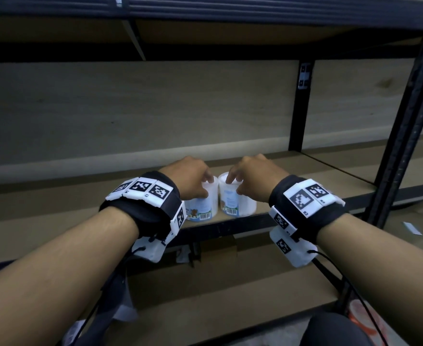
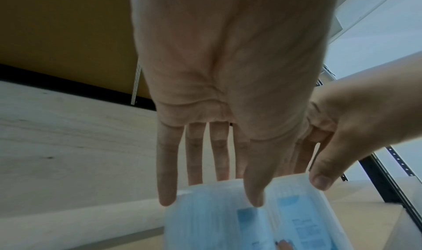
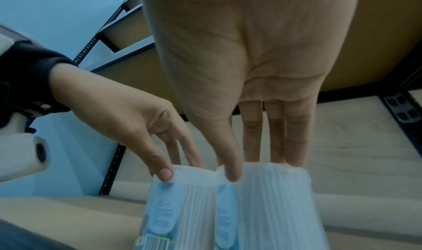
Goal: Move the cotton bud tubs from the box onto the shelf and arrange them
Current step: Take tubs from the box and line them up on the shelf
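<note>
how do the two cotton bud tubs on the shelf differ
The left tub is held at its top by the left hand, the right tub by the right hand. The left tub stands slightly nearer the shelf edge. Both are upright, white, blue-labelled with barcodes, side by side.

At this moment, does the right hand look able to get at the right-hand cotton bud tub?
Yes, it seems so: the right hand already grips the top of the right tub on the shelf. The left hand keeps to the left tub, so nothing blocks it.
</note>
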### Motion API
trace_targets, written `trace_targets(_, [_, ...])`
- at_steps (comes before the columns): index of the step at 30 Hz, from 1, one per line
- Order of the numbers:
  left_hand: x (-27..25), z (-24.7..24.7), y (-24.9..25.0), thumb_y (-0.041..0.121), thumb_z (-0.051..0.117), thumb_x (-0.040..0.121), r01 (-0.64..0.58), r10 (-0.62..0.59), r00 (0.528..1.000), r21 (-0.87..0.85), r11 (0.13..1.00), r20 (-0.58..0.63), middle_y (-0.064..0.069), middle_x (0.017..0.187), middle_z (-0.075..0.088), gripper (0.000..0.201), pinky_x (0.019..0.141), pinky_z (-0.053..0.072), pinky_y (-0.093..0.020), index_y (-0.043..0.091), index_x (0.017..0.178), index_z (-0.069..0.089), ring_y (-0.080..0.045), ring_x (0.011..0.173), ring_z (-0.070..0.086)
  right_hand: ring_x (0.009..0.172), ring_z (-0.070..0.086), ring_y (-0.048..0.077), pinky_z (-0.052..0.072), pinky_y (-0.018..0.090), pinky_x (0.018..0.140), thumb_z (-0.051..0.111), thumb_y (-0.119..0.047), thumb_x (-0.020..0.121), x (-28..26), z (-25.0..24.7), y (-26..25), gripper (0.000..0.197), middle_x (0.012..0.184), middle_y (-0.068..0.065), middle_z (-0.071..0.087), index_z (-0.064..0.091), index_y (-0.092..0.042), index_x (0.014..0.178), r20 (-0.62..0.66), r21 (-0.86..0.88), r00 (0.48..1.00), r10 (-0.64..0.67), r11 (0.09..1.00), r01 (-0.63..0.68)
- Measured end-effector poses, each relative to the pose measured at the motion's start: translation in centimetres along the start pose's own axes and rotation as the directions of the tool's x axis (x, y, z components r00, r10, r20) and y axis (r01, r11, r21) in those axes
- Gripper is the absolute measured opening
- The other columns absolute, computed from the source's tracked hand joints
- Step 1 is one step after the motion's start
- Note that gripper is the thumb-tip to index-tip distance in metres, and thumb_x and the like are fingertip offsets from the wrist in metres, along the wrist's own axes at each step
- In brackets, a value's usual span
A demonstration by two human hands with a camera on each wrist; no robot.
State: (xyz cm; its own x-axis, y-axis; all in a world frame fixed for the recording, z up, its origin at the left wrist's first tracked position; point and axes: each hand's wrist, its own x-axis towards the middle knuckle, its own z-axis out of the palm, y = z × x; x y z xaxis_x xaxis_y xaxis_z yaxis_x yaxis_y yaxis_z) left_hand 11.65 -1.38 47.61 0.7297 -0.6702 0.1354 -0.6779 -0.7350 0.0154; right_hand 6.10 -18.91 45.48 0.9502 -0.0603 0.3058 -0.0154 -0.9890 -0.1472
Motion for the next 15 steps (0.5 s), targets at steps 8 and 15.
trace_targets(8, [1.8, 0.9, -1.2, 0.024, 0.077, 0.083, 0.013, -0.014, 0.999, -0.031, 0.999, -0.036, 0.006, 0.128, 0.066, 0.043, 0.097, 0.049, -0.032, 0.027, 0.125, 0.069, -0.016, 0.115, 0.061, 0.093, 0.067, 0.022, 0.055, 0.036, 0.086, 0.07, -0.004, 0.077, 2.0, 0.8, 0.3, 0.033, 0.1, -0.002, 0.07, 0.076, -0.036, 0.086, -0.081, 0.006, 0.996, 0.046, 0.999, -0.046])
trace_targets(15, [4.3, 1.0, -2.2, 0.021, 0.078, 0.082, -0.03, 0.029, 0.999, -0.03, 0.999, -0.046, 0.006, 0.124, 0.069, 0.041, 0.083, 0.04, -0.02, 0.025, 0.123, 0.071, -0.014, 0.111, 0.061, 0.091, 0.066, 0.019, 0.055, 0.036, 0.086, 0.08, -0.011, 0.071, 4.3, 1.1, 0.9, 0.027, 0.1, -0.005, 0.069, 0.076, -0.036, 0.081, -0.072, 0.003, 0.994, 0.076, 0.997, -0.076])
